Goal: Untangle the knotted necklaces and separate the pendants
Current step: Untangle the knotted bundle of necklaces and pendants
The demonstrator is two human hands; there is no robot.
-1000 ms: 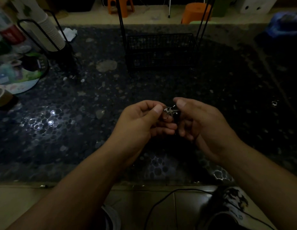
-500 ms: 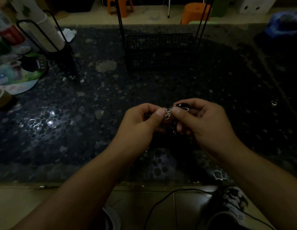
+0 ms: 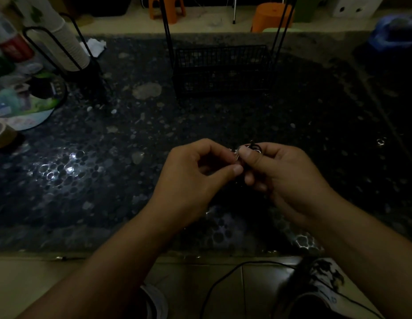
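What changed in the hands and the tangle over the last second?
The right hand turned its thumb over the necklace tangle, closing in on the left hand. Both hands kept pinching the tangle above the table; nothing was let go, no pendant is free yet.

My forearms are bare, no sleeves, no rings or watch on my left hand (image 3: 195, 178) or right hand (image 3: 290, 178). Below the table edge, patterned black-and-white shorts (image 3: 320, 288) cover my right thigh.
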